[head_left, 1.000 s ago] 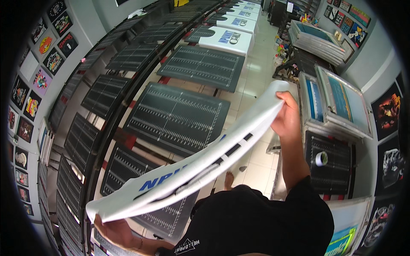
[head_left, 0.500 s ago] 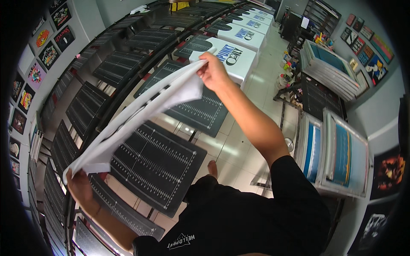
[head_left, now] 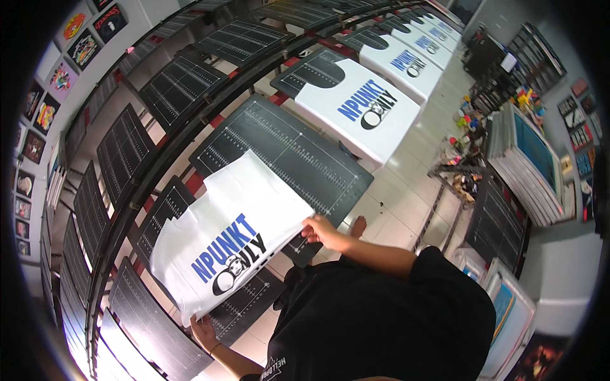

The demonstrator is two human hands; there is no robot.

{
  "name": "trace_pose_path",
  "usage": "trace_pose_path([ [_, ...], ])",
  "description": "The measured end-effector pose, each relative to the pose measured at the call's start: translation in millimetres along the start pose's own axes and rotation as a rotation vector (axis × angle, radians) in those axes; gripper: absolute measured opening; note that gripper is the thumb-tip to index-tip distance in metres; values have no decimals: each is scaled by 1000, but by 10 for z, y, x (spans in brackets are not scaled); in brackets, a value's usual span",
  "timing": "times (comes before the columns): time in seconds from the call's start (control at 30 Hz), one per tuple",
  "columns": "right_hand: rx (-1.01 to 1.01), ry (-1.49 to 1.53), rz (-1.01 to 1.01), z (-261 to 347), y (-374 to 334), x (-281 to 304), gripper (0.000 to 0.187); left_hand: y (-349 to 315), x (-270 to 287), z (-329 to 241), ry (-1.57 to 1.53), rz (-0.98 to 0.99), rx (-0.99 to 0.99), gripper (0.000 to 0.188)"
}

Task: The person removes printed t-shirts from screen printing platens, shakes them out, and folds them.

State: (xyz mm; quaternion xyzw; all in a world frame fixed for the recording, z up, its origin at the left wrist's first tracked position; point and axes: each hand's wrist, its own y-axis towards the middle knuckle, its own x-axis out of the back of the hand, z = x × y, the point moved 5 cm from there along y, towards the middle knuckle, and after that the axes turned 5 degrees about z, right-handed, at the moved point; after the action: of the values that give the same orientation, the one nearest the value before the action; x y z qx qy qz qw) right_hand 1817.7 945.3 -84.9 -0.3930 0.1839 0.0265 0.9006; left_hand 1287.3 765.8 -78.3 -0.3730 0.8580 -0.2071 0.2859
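Observation:
A white fabric shirt panel [head_left: 210,232], printed in blue and black, is stretched between my two hands over a black printing board with white ruler marks [head_left: 238,311]. My left hand [head_left: 203,331] pinches its lower left corner. The corner nearest my body on the right is gripped by my right hand [head_left: 325,232], thumb on top. The panel's far edge spreads out toward another black board [head_left: 286,149], overlapping that board's near side. Part of the board below is hidden under the cloth.
A row of boards recedes ahead, the closest bearing a white printed panel [head_left: 356,105]. A dark rail [head_left: 149,184] runs along the boards' left ends. Framed screens [head_left: 530,162], bottles and clutter [head_left: 467,124] line the right. Tiled floor [head_left: 406,171] lies between.
Both hands have come down and nearer my body, with the right hand dropping most. The folded, raised panel is now spread out, its print facing up. My view has shifted.

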Motion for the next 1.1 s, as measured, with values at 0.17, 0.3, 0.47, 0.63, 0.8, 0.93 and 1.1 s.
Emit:
trace_pose_path([
  [0.17, -178, -101, 346, 363, -181, 586, 30, -65, 622, 15, 546, -566, -142, 29],
  [0.3, -55, -238, 285, 1305, -179, 1947, 33, -386, -1143, 539, 832, -661, -726, 26],
  [0.47, 321, -182, -67, 2703, -165, 3758, 27, -798, -4710, 2524, 682, 274, -578, 25],
  [0.63, 594, -402, -352, 3935, 128, 4904, 36, -1604, -6828, 3560, 885, 667, -430, 38],
  [0.8, 617, -699, -399, 4684, 628, 5439, 55, -1249, -7304, 4260, 827, 440, -446, 50],
  [0.93, 385, -805, -341, 4768, 1197, 5951, 80, -1057, -7336, 4674, 473, 276, -337, 59],
  [1.1, -142, -284, 155, 3935, 1683, 6585, 84, -1282, -7142, 4993, 9, 352, 162, 73],
])
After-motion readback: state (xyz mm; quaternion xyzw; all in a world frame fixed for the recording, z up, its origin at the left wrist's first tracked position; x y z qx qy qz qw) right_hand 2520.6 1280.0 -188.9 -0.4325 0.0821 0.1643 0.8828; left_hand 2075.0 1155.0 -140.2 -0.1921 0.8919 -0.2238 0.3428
